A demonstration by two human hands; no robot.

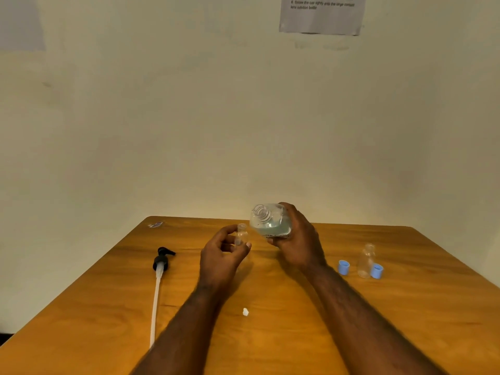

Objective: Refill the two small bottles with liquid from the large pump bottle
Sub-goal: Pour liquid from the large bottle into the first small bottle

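My left hand (223, 255) holds a small clear bottle (240, 234) upright above the wooden table (270, 334), its mouth uncapped. My right hand (297, 239) grips the large clear bottle (270, 221), which has greenish liquid inside and no pump. It is tilted with its threaded neck pointing left and towards me, just above and right of the small bottle's mouth. A second small clear bottle (366, 261) stands uncapped at the right, between two blue caps (344, 267) (377, 271). The black pump head with its long white tube (159, 277) lies on the table at the left.
A small white piece (245, 312) lies on the table between my forearms. A small wrapper (156, 224) sits at the table's far left corner. A wall stands right behind the table, with a printed sheet (322, 13) taped high up.
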